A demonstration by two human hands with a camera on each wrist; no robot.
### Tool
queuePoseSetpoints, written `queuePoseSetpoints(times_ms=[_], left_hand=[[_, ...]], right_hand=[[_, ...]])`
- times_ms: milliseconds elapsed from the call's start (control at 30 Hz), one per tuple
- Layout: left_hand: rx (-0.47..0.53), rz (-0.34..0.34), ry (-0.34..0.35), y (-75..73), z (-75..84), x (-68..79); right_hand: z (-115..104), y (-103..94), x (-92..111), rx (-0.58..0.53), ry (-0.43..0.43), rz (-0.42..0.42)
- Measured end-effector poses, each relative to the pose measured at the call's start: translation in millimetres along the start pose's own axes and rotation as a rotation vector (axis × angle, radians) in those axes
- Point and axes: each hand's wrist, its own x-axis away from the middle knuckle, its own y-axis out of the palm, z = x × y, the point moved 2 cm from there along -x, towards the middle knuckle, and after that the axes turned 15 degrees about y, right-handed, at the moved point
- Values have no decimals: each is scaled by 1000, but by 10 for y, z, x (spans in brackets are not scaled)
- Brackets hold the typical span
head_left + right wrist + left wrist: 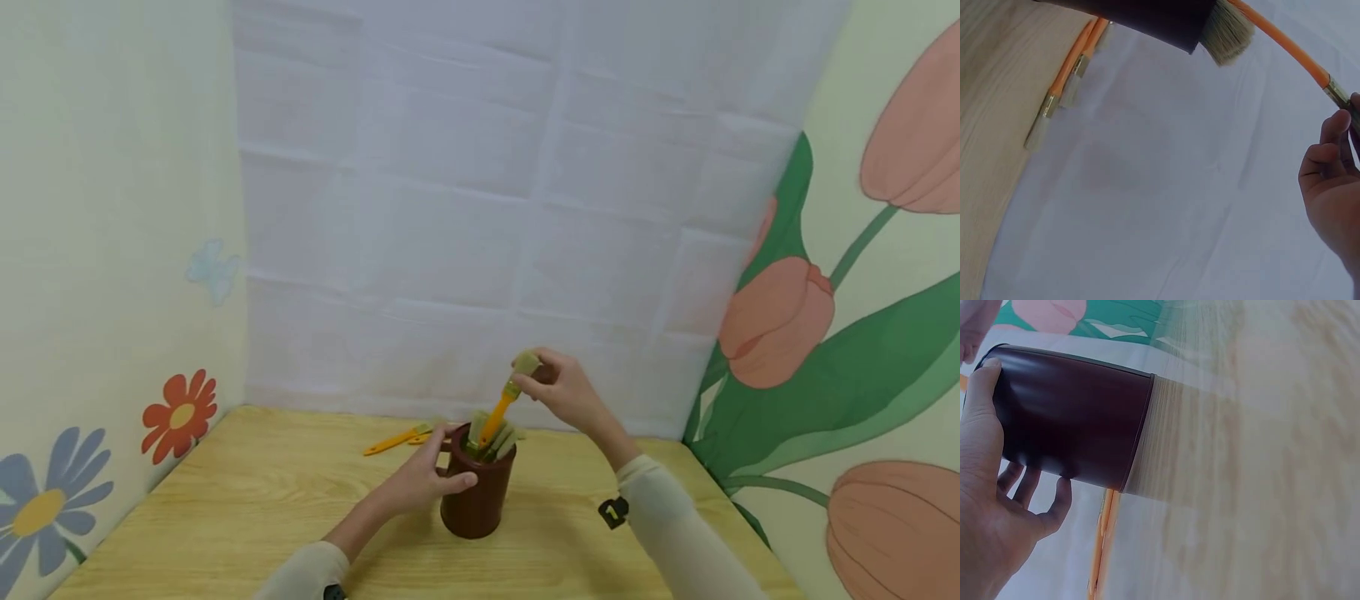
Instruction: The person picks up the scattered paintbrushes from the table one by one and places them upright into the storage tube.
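Note:
A dark brown mug (476,504) stands upright on the table with several paintbrushes (504,442) in it, bristles up. My left hand (416,482) grips the mug at its handle side; in the left wrist view the thumb lies near its rim and the fingers (1057,509) are curled on the other side. Above the mug, my right hand (566,390) pinches an orange-handled paintbrush (495,415) near its metal band and pale bristles. That brush slants, handle end down at the mug's opening. Its lower tip is hard to make out among the other brushes.
Behind and left of the mug, orange-handled paintbrushes (388,443) lie on the wooden table (247,500); the right wrist view shows their bristles (1036,132). A white cloth (465,208) hangs at the back. Flower-printed sheets (787,433) flank both sides.

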Motion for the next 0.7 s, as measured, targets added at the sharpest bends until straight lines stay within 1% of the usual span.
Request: queuePoseSetpoints(times_ms=[100, 300, 367, 467, 567, 700], left_hand=[[-6, -3, 4, 21, -4, -13], [-38, 6, 9, 20, 33, -27], [-47, 1, 14, 24, 56, -29], [-45, -4, 2, 31, 76, -26], [-32, -10, -7, 40, 85, -19], [-7, -11, -14, 57, 90, -3]], right_hand=[[90, 69, -9, 2, 7, -24], [196, 192, -6, 89, 0, -74], [236, 251, 7, 107, 8, -100], [286, 356, 39, 119, 29, -125], [303, 451, 76, 126, 48, -109], [278, 535, 102, 139, 50, -73]])
